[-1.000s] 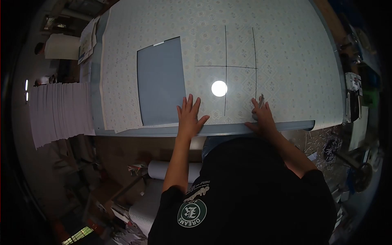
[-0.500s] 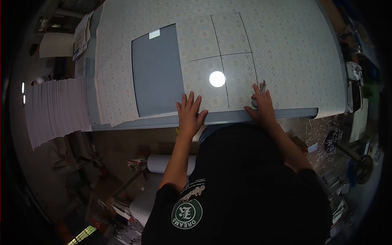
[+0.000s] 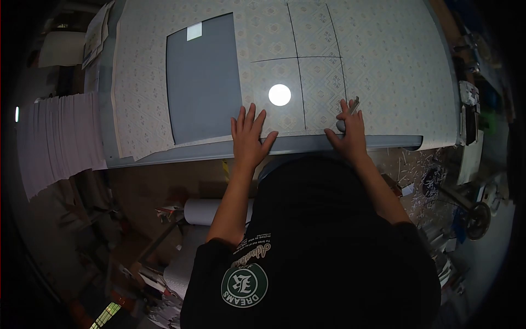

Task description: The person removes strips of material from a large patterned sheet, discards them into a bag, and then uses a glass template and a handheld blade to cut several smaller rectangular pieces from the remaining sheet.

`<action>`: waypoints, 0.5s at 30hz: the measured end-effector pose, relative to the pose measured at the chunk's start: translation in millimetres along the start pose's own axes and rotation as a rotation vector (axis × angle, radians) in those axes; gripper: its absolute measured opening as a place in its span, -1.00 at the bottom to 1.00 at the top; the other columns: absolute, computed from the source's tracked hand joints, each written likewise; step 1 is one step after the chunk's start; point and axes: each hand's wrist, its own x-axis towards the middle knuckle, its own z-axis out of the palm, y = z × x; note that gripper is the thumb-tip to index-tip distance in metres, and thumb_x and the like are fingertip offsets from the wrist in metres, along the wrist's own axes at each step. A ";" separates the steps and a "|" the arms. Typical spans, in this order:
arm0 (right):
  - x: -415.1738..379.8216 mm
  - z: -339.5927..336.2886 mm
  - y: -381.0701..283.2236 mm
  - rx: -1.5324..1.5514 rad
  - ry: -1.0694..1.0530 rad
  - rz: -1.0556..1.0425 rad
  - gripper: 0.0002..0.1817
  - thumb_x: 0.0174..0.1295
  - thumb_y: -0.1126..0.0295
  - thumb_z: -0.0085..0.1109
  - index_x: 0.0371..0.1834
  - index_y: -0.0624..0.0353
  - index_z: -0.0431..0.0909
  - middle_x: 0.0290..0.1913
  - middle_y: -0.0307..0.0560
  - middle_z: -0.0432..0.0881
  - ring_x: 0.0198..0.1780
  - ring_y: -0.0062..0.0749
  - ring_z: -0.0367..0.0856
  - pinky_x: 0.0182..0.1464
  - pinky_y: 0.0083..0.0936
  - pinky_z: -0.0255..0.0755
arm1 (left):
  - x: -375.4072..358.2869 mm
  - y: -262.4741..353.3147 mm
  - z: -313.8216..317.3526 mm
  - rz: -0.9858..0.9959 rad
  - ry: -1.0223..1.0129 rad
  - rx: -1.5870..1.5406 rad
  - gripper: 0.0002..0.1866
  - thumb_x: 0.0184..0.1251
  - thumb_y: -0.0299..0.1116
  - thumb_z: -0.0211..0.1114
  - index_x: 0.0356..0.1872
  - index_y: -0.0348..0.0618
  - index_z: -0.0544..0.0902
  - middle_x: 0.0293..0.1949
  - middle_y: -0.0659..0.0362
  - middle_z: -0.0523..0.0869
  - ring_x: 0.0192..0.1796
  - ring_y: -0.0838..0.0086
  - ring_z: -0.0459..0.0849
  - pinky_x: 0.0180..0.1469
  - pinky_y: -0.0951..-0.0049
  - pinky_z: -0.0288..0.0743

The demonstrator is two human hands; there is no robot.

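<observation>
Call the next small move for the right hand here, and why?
Probably draw the knife the last bit toward the table edge. The right hand holds it low on the right-hand cut line; the left hand lies flat on the patterned sheet.

Patterned sheet (image 3: 383, 66) flat on table, cut lines; small knife (image 3: 352, 107) at near edge.

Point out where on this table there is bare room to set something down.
Most free: the patterned sheet right of the cut lines, out to the table's right edge. Also free: the grey rectangle. Crowded: the near edge, where the left hand lies flat and the right hand holds a knife.
</observation>
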 end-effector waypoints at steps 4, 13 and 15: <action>-3.5 6.3 -3.8 -0.039 0.018 0.006 -0.47 0.16 0.16 0.50 0.03 0.19 0.45 0.59 0.26 0.26 0.63 0.31 0.07 0.60 0.23 -0.15 | -2.5 1.2 0.5 0.004 0.011 -0.001 -0.31 0.28 0.04 0.44 0.40 0.00 0.56 0.58 0.02 0.32 0.62 -0.07 0.15 0.57 -0.30 -0.11; -1.1 4.9 -2.4 -0.030 0.033 -0.006 -0.44 0.16 0.15 0.51 0.07 0.19 0.43 0.58 0.26 0.27 0.65 0.23 0.06 0.62 0.17 -0.18 | -2.2 -1.9 2.4 0.010 0.017 0.011 -0.34 0.25 0.07 0.47 0.36 0.07 0.62 0.57 0.07 0.34 0.63 -0.06 0.15 0.57 -0.31 -0.09; -1.0 4.2 -3.7 -0.024 0.042 0.000 -0.44 0.16 0.17 0.51 0.07 0.20 0.42 0.58 0.28 0.27 0.65 0.24 0.06 0.62 0.16 -0.19 | -2.7 -1.8 2.7 0.006 0.016 0.016 -0.34 0.25 0.08 0.47 0.35 0.07 0.63 0.57 0.07 0.35 0.63 -0.06 0.15 0.57 -0.31 -0.09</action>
